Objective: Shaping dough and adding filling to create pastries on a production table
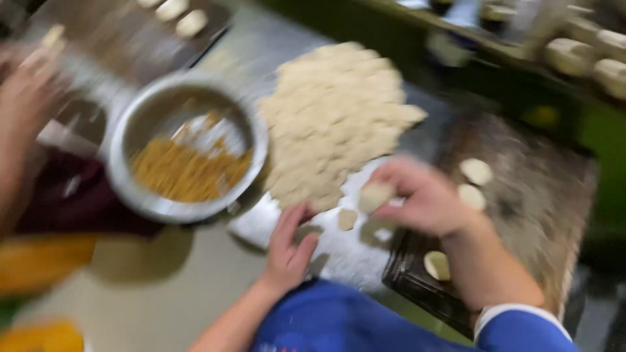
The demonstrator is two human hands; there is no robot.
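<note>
Big dough pile (332, 117) is sitting on the steel counter (248, 45), beside a steel bowl (130, 189) of yellow filling (186, 173). Dark tray (535, 195) is holding a few dough rounds (476, 171). My right hand (427, 199) is pinching a small dough piece (375, 195). My left hand (290, 251) is lying loosely open at the pile's edge, holding nothing.

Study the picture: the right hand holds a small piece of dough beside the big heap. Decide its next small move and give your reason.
Probably carry the dough piece in the right hand across to the dark tray, where similar pieces already lie. That is a judgement only; the picture is blurred.
</note>
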